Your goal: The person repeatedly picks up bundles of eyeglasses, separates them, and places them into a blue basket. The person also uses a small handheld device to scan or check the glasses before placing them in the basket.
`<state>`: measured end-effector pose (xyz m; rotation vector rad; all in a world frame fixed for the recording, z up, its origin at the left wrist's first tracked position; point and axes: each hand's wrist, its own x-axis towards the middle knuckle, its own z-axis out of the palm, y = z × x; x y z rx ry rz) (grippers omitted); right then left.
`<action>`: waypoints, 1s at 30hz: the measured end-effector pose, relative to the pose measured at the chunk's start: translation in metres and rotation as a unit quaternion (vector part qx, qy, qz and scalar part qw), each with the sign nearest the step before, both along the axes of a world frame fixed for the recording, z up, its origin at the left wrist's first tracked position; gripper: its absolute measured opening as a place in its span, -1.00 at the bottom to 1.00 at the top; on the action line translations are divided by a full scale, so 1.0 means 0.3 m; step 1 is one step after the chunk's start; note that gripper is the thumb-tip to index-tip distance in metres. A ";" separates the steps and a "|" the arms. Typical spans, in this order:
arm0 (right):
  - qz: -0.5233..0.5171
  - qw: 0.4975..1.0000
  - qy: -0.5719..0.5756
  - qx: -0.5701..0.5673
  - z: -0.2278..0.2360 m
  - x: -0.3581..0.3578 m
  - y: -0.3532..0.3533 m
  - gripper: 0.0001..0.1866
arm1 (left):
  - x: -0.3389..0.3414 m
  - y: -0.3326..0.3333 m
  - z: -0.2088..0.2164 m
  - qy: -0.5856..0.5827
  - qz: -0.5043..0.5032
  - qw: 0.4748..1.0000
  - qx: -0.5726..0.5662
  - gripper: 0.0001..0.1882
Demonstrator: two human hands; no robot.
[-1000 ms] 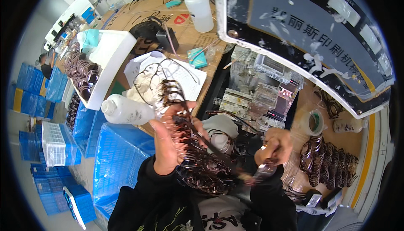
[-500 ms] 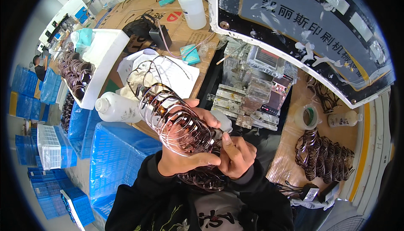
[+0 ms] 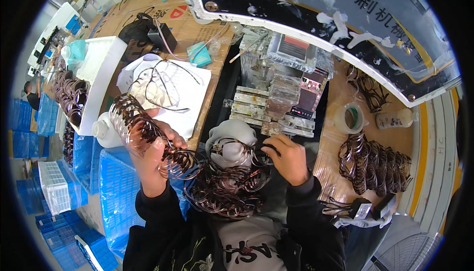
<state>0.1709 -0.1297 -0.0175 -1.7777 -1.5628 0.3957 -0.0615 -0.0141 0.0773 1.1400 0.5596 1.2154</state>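
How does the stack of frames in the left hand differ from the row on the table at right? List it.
The stack of frames is gripped in the left hand and raised, tilted; the row of frames lies untouched on the table. The stack looks longer and tighter; the row spreads out. Both are brownish eyeglass frames.

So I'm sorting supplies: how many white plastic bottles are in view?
2 that I can see: one white bottle lying beside the left hand, one small bottle right of the tape roll. Clutter may hide others.
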 end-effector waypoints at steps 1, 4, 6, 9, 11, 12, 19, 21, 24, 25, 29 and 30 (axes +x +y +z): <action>-0.008 1.000 0.001 0.005 -0.009 -0.009 0.006 -0.84 | -0.004 0.004 -0.003 0.006 -0.006 1.000 -0.003 -0.50; -0.018 1.000 -0.007 0.007 0.012 -0.026 0.020 -0.87 | -0.014 0.003 -0.013 -0.039 0.005 0.998 -0.042 -0.49; -0.030 0.997 0.010 0.074 0.061 -0.018 0.010 -0.87 | -0.023 0.005 -0.016 -0.044 0.004 0.999 -0.026 -0.48; -0.065 0.990 0.069 0.106 0.150 0.031 -0.033 -0.87 | -0.035 0.006 -0.019 -0.043 0.032 0.998 -0.018 -0.50; -0.102 0.971 0.133 0.169 0.183 0.084 -0.042 -0.93 | -0.040 0.003 -0.021 -0.027 0.036 0.999 -0.013 -0.50; -0.114 0.946 0.219 0.210 0.180 0.100 -0.027 -0.92 | -0.041 0.002 -0.022 -0.013 0.030 0.999 -0.013 -0.49; -0.192 0.832 0.412 0.317 0.012 0.182 0.235 -0.88 | -0.026 -0.023 -0.033 0.016 0.026 1.000 -0.009 -0.49; -0.196 0.825 0.419 0.325 -0.023 0.182 0.264 -0.89 | -0.025 -0.027 -0.033 0.020 0.029 0.999 -0.013 -0.49; -0.222 0.830 0.381 0.340 -0.048 0.179 0.281 -0.87 | -0.026 -0.029 -0.033 0.036 0.027 0.999 -0.010 -0.49; -0.225 0.829 0.375 0.349 -0.052 0.180 0.284 -0.86 | -0.025 -0.030 -0.034 0.038 0.028 0.999 -0.004 -0.49; -0.197 0.822 0.377 0.379 -0.049 0.177 0.291 -0.85 | -0.011 -0.027 -0.035 0.037 0.016 0.999 -0.010 -0.52; -0.205 0.823 0.368 0.380 -0.040 0.170 0.286 -0.82 | -0.003 -0.028 -0.036 0.016 0.007 1.000 -0.016 -0.52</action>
